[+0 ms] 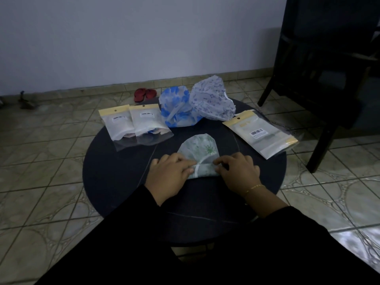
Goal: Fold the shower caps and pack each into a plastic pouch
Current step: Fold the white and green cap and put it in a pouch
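green-printed thin plastic shower cap [200,150]: we pinch its near fold with left hand [171,172] and right hand [236,170], flattening it to fit a pouch.

Barcode labels on three pouches [259,134], [118,124], [146,120]; print too small/blurred to read.

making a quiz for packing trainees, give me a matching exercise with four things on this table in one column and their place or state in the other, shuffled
Things
1. green-print shower cap
2. blue-flower shower cap
3. purple-print shower cap
4. pouch with the barcode label

Places or states
A. flat at the table's right edge
B. unfolded, far side, between the left pouches and another cap
C. under both hands, partly folded
D. unfolded, far side, nearest the dark chair

Pairs: 1-C, 2-B, 3-D, 4-A
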The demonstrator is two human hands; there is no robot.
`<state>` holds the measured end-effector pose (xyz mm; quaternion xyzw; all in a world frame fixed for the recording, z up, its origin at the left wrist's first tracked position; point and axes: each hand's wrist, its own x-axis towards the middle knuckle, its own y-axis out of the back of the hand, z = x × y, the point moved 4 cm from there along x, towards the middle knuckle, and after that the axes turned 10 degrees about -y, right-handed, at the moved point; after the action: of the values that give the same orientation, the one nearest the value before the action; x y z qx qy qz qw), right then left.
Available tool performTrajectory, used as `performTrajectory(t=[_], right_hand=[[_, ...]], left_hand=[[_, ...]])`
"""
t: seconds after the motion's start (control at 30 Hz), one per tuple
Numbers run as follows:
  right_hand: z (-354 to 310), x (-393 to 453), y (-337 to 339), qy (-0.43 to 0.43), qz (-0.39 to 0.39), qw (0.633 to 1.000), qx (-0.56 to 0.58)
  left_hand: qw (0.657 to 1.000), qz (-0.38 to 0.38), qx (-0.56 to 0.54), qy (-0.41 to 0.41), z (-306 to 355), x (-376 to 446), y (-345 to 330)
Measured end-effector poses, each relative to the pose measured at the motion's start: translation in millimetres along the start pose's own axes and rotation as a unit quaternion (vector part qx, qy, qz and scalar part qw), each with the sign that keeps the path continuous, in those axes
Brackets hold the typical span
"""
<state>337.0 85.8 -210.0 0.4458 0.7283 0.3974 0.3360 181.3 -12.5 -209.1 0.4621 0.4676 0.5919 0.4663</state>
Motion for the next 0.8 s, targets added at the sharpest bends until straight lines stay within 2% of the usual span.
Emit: performTrajectory(t=[0.17, 0.33, 0.4, 0.5, 0.63, 0.8], right_hand=[[7, -2, -2, 0.037, 0.005, 0.999, -0.034], [10, -1, 6, 0.058, -0.087, 0.992, -0.067], [12, -1, 9, 0.069, -0.098, 0.991, -0.058], [13, -3, 9, 0.073, -0.083, 0.993, -0.032], [10, -2, 7, 0.044, -0.052, 0.998, 0.012], [6, 7, 3, -0.008, -0.021, 0.999, 0.036]], left_hand=[[0.998, -0.051, 0.030, -0.012, -7, -4, -4], [0.994, -0.046, 0.079, -0.052, -3, -3, 2], [0.992, -0.070, 0.088, -0.065, 0, -2, 7], [0.989, -0.102, 0.076, -0.074, 3, -2, 16], [0.996, -0.075, 0.002, -0.044, -1, 2, 22], [0.998, -0.067, -0.007, -0.006, -8, 10, 14]])
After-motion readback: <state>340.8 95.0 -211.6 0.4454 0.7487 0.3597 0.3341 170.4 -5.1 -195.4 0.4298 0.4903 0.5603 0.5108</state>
